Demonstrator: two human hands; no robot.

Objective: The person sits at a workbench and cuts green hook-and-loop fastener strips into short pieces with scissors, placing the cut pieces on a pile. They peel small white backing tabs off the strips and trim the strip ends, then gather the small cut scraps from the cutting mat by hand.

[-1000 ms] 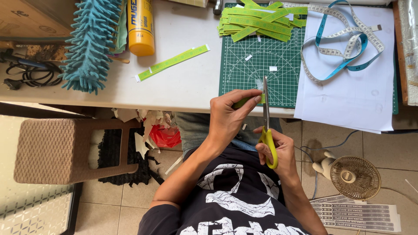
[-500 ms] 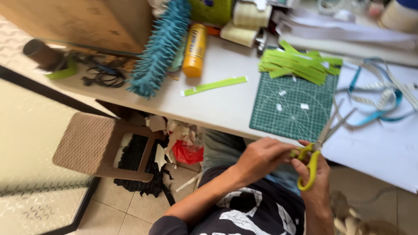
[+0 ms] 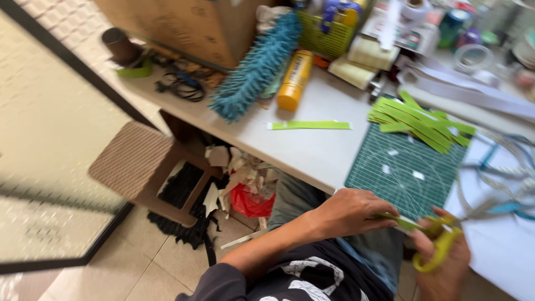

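1. At the near table edge, head view: left hand (image 3: 348,214) is pinching a green paper strip (image 3: 402,222), fingers closed on it, holding it out just past the cutting mat's (image 3: 401,170) front edge. Right hand (image 3: 446,262) is gripping yellow-handled scissors (image 3: 443,245), fingers through the loops; blades are running off toward the white sheet (image 3: 501,251), blurred, so cannot tell if they are biting the strip.
2. Risk, my read: left fingertips are sitting very close to the blade root. Head is swinging (frame is smeared), so eyes are likely not tracking the cut. A close now could nick a finger or wander off line.
3. Second risk: strip is hanging over the lap, unsupported. It could twist and be cut crooked, or the offcut could be dropping into the scrap pile (image 3: 234,178) on the floor.
4. Edges: table edge is running diagonally right under both hands; elbows are working below it.
5. Room: mat is mostly bare; green strip stack (image 3: 418,120) is occupying its far corner, one loose strip (image 3: 309,125) lying left of it. Measuring tape (image 3: 496,167) is crowding the right side. Stool (image 3: 134,161) is standing well apart to the left.
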